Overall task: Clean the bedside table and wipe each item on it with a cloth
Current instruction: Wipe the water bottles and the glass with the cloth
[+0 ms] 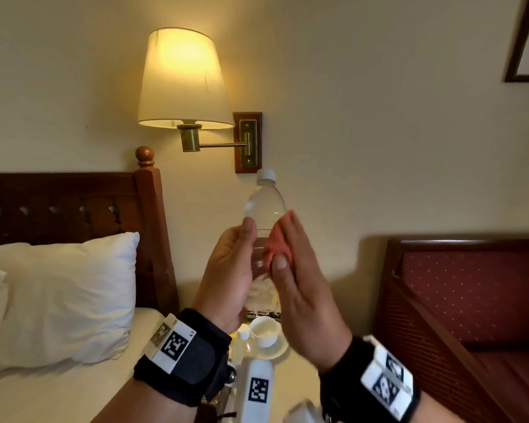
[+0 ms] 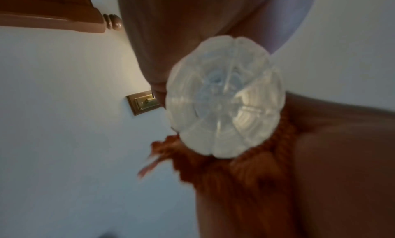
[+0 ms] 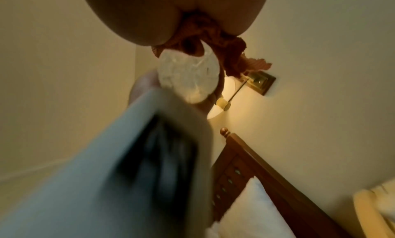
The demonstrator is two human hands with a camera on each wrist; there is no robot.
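From the head view, the left hand (image 1: pixel 231 270) grips the bottle (image 1: pixel 264 209) aloft while the right hand (image 1: pixel 300 282) presses the cloth (image 1: pixel 274 245) against it, cup (image 1: pixel 264 329) below unwiped, I judge; both wrist views show the bottle's base (image 2: pixel 225 104) beside cloth-wrapped fingers (image 3: pixel 230 10).

A clear water bottle (image 1: pixel 264 209) is wearing a white cap (image 1: pixel 266 174); the cloth (image 1: pixel 275 242) is showing coral-red, the lampshade (image 1: pixel 182 77) is glowing cream-yellow, and the dark red chair upholstery (image 1: pixel 471 288) is showing pale dots.

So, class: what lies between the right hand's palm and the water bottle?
A bunched orange cloth, pressed by the right hand against the water bottle; clearest in the head view.
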